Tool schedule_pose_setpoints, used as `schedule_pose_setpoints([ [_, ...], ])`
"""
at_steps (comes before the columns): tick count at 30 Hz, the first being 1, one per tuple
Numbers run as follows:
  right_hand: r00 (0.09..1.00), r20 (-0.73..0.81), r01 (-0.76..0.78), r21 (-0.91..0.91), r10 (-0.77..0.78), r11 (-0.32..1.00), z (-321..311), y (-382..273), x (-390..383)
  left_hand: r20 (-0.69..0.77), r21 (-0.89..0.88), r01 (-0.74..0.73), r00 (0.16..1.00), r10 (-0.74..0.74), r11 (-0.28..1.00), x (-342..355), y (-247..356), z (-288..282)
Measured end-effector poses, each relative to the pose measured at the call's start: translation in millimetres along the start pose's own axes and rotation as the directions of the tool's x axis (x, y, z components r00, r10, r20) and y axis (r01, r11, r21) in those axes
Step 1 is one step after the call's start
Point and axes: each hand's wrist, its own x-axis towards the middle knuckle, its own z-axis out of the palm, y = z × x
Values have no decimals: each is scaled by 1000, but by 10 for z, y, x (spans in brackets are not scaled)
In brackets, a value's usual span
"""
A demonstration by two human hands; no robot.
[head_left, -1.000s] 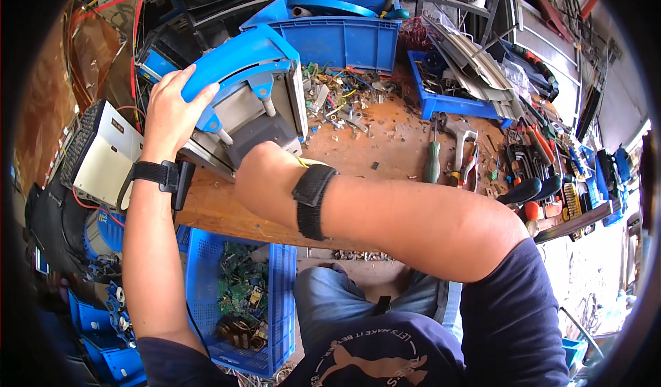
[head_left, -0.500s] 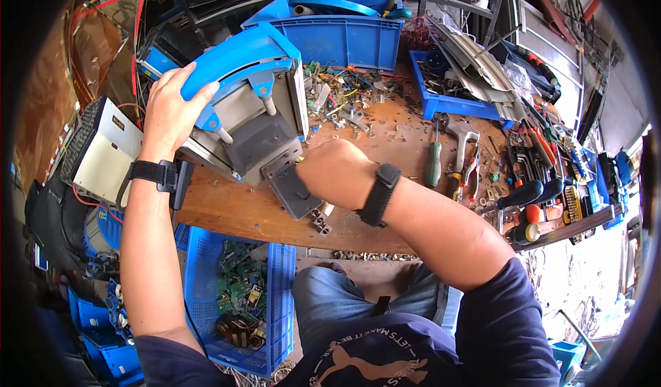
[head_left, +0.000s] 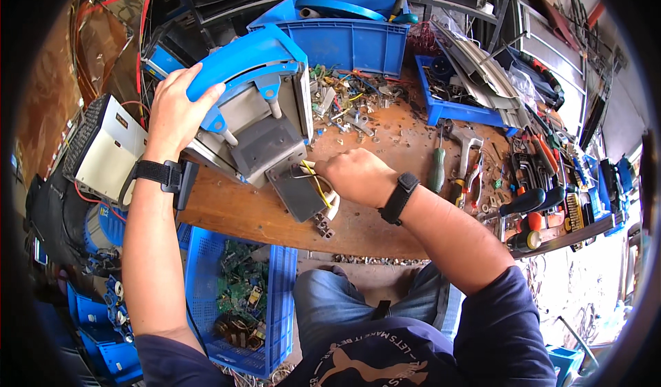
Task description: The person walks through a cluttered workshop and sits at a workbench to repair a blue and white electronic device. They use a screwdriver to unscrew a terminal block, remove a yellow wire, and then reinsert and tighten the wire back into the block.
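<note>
We steady a blue and grey machine housing on the wooden desk while working at its base.

Our left hand lies spread and gripping over the blue curved top of the housing, which stands tilted at the desk's near left edge. Our right hand is closed around a thin bent metal tool, touching the dark grey plate at the housing's lower end, beside yellow wires. A green-handled screwdriver lies just right of that hand.
</note>
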Motion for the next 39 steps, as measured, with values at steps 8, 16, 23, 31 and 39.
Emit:
schedule_pose_setpoints([
  [8, 999, -22, -37, 166, 41, 985, 56, 103, -18, 22, 3, 14, 1000, -14, 1000, 8, 14, -8],
  [16, 997, -12, -71, 167, 74, 983, 48, 114, 15, 15, 9, 19, 1000, -19, 1000, -6, 18, -13],
  [23, 997, -36, -69, 163, 75, 984, 70, 140, 46, 11, 7, 15, 1000, -15, 1000, -8, 13, -7],
  [31, 996, -75, -22, 204, 38, 979, 173, 270, 119, 1, 12, -2, 1000, 2, 1000, 4, 13, 0],
  [39, 1000, -4, 25, -58, -25, 998, -144, 227, 153, 9, 4, 14, 1000, -14, 1000, -17, 21, -19],
])
